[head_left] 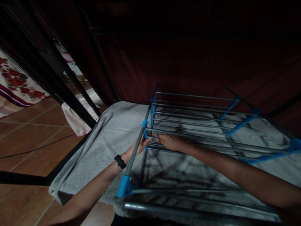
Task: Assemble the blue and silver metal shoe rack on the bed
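1. The rack [199, 137] is stood on the grey blanket [119, 125], in front of the person, with its rods running from left to right.
2. The left hand [141, 146] is placed at the rack's left end; its fingers are closed about the blue bracket [145, 135], with the thumb to the right. The wrist is crossed in front by the tilted pole [134, 153].
3. The right hand [170, 142] is positioned just beside the left; a short length of rod [153, 137] near the bracket is pinched by its fingertips. How firmly it is gripped cannot be told.
4. A dark watch [120, 161] is worn on the left wrist.
5. The pole's lower end is seated in a blue joint [124, 186].
6. The blanket is backed by a dark red curtain [188, 62].
7. A striped cloth [75, 116] is seen at left, above the tiled floor [30, 135].
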Motion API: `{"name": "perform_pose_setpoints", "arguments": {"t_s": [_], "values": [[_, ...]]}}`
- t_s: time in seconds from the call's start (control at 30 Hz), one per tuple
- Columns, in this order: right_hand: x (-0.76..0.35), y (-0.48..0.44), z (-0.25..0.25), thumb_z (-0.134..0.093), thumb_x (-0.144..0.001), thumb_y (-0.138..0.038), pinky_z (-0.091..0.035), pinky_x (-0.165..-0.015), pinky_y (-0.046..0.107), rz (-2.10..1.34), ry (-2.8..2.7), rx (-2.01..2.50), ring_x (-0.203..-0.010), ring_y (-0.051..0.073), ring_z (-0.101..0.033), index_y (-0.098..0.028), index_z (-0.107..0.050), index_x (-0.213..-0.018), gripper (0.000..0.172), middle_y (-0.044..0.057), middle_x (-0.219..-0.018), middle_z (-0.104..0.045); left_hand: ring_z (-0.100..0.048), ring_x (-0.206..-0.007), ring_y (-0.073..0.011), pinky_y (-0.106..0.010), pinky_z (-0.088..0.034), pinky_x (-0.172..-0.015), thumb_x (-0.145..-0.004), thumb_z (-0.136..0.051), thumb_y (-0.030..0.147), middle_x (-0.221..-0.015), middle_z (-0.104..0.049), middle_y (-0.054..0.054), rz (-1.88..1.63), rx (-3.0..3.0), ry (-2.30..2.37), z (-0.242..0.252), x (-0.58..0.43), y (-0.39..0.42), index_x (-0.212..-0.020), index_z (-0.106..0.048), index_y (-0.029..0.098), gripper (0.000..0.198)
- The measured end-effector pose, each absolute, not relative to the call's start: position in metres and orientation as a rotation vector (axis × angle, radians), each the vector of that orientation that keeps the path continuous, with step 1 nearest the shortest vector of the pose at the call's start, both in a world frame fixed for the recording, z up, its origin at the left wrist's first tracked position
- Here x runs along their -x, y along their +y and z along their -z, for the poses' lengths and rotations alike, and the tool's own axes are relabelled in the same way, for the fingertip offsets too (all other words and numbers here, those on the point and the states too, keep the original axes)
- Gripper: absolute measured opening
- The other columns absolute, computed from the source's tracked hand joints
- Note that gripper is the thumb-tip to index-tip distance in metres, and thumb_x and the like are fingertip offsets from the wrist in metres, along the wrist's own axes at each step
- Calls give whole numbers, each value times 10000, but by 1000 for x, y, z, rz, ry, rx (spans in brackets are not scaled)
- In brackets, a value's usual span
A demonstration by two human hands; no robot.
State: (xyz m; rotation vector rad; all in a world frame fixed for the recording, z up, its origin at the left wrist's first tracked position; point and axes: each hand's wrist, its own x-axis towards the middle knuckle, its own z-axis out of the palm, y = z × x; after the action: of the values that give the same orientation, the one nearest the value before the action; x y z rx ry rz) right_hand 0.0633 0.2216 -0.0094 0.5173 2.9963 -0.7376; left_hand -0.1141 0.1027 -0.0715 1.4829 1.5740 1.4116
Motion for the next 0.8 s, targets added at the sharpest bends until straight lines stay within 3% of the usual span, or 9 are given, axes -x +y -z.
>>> {"name": "perform_pose_setpoints", "arguments": {"t_s": [0.17, 0.3, 0.57, 0.8], "values": [[-78, 211, -2, -370, -990, -399, -457, -837, 297, 456, 3053, -624, -1060, 208, -613, -235, -499, -1286, 362, 68, -1234, -621, -563, -1035, -245, -405, -451, -953, -830, -637, 410, -1099, -611, -86, -1290, -1582, 1525, 54, 118, 94, -1111, -567, 191, 364], [-88, 206, -3, -350, -998, -356, -466, -800, 305, 222, 2986, -702, -999, 220, -634, -218, -542, -1168, 291, 78, -1118, -660, -531, -1146, -267, -420, -420, -1007, -855, -599, 409, -1143, -603, -91, -1331, -1553, 1639, 69, 121, 89, -1235, -513, 198, 444], [-86, 209, 1, -330, -1004, -370, -462, -748, 298, 187, 2963, -673, -925, 222, -662, -221, -544, -1112, 283, 76, -1018, -694, -599, -853, -205, -353, -489, -798, -905, -506, 415, -925, -620, -49, -1276, -1654, 1816, 91, 122, 93, -1070, -531, 194, 277], [-86, 213, 1, -285, -999, -393, -474, -709, 306, 276, 2934, -691, -885, 228, -668, -237, -557, -1111, 333, 70, -967, -697, -611, -916, -234, -372, -495, -850, -890, -516, 425, -868, -639, -49, -1278, -1681, 1839, 83, 119, 91, -1011, -541, 215, 243]]}}
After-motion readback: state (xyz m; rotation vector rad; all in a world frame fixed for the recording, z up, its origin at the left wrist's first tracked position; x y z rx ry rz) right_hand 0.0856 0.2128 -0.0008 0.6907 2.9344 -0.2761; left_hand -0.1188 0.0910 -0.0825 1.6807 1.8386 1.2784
